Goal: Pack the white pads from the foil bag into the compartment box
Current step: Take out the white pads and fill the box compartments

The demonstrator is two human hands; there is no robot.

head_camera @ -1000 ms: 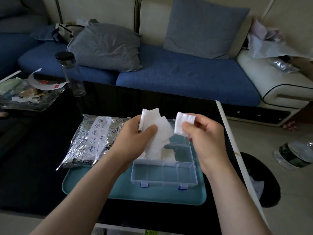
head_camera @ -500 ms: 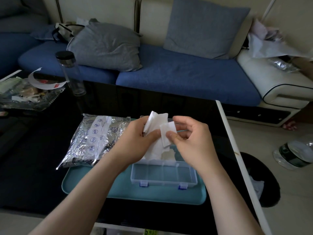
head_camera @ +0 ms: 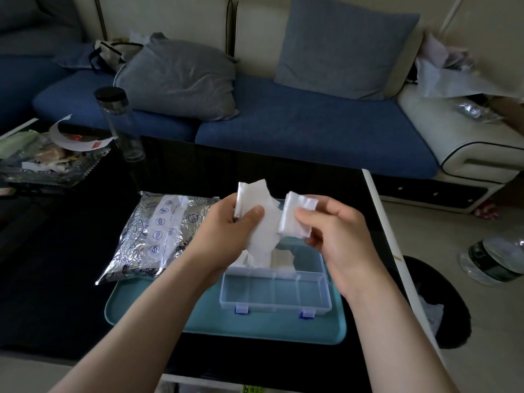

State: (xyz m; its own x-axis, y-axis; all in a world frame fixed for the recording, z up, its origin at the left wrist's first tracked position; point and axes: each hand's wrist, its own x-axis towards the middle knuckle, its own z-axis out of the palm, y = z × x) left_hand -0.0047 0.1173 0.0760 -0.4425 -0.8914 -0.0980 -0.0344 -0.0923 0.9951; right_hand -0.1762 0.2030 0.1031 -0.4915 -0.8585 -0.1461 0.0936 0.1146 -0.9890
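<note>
My left hand (head_camera: 226, 231) grips a stack of white pads (head_camera: 261, 222) above the clear compartment box (head_camera: 275, 290). My right hand (head_camera: 337, 236) pinches a single white pad (head_camera: 295, 219) just right of the stack, a small gap between them. The box stands open on a teal tray (head_camera: 198, 316), with more white pads (head_camera: 280, 259) lying in its back compartments and its near compartments bare. The silver foil bag (head_camera: 158, 234) lies left of the box, partly on the tray.
A clear bottle with a black cap (head_camera: 122, 126) and a tray of wrappers (head_camera: 45, 160) sit at the far left of the black table (head_camera: 56, 279). The table's right edge (head_camera: 388, 236) runs close to my right hand. A black bin (head_camera: 436, 302) stands on the floor beyond it.
My right hand had come in against the stack held by my left hand; now it has drawn back to the right with one pad pinched off the stack.
</note>
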